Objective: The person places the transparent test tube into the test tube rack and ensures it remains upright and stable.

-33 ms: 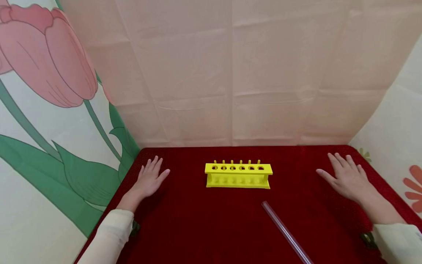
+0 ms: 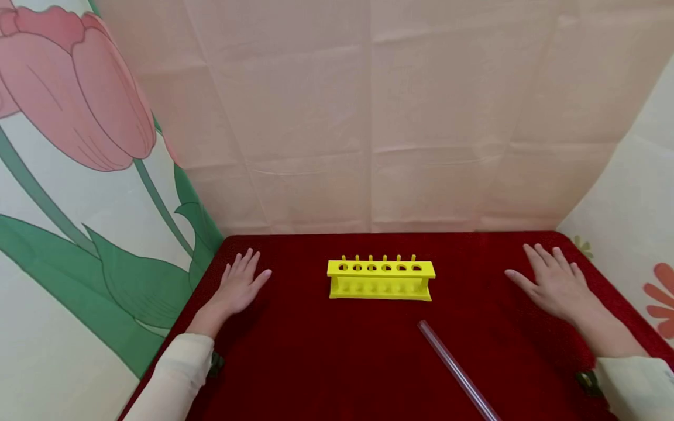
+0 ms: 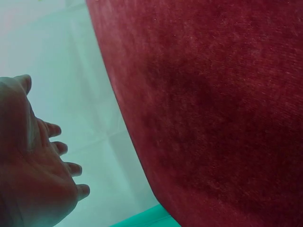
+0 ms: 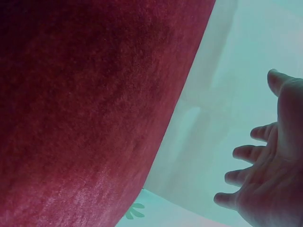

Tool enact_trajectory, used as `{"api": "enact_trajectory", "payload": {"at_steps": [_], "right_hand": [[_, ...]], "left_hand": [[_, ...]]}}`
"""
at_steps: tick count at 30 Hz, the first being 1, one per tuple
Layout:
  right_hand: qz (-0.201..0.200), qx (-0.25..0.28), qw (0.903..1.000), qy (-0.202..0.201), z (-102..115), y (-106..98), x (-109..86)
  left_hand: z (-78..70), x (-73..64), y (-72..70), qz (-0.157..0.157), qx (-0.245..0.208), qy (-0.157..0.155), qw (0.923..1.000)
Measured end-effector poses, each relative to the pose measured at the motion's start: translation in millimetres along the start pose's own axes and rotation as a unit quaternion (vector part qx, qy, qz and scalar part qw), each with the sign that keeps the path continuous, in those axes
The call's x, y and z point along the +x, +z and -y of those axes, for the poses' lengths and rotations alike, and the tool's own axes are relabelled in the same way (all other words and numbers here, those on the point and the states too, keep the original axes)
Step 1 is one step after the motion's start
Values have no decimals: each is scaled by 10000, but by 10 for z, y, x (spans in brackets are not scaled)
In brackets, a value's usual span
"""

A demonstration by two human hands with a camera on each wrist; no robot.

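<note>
My left hand (image 2: 239,286) is held palm down over the left side of the red table, its fingers spread and nothing in them. Over the right side, my right hand (image 2: 555,283) is spread the same way, also holding nothing. Both palms show bare in the wrist views, the left palm (image 3: 35,175) and the right palm (image 4: 279,184). Between the hands stands a yellow test tube rack (image 2: 381,273) with a row of holes and a row of pegs behind them. Nearer to me, a clear tube (image 2: 458,371) lies slanted, its near end cut off by the frame.
A dark red velvety cloth covers the table (image 2: 316,351). Behind its far edge hangs a creased pinkish curtain (image 2: 368,117). A sheet with large tulips (image 2: 79,88) borders the left, and a white sheet with a red flower (image 2: 664,298) borders the right.
</note>
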State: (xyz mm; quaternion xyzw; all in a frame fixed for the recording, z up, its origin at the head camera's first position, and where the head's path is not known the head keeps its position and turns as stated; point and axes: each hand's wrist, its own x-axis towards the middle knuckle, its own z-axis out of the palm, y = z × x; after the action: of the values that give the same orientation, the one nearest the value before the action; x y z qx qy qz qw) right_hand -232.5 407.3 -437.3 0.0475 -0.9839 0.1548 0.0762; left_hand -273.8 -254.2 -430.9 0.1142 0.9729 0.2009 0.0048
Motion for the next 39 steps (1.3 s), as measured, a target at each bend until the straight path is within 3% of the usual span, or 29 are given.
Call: {"api": "enact_trajectory", "payload": {"at_steps": [19, 39], "right_hand": [[-103, 127, 9995, -255, 193, -36, -26], [-369, -259, 9978, -492, 331, -51, -20]], "left_hand": [[-196, 8, 1, -140, -185, 228, 9995], [-404, 17, 15, -191, -156, 570, 9981]]}}
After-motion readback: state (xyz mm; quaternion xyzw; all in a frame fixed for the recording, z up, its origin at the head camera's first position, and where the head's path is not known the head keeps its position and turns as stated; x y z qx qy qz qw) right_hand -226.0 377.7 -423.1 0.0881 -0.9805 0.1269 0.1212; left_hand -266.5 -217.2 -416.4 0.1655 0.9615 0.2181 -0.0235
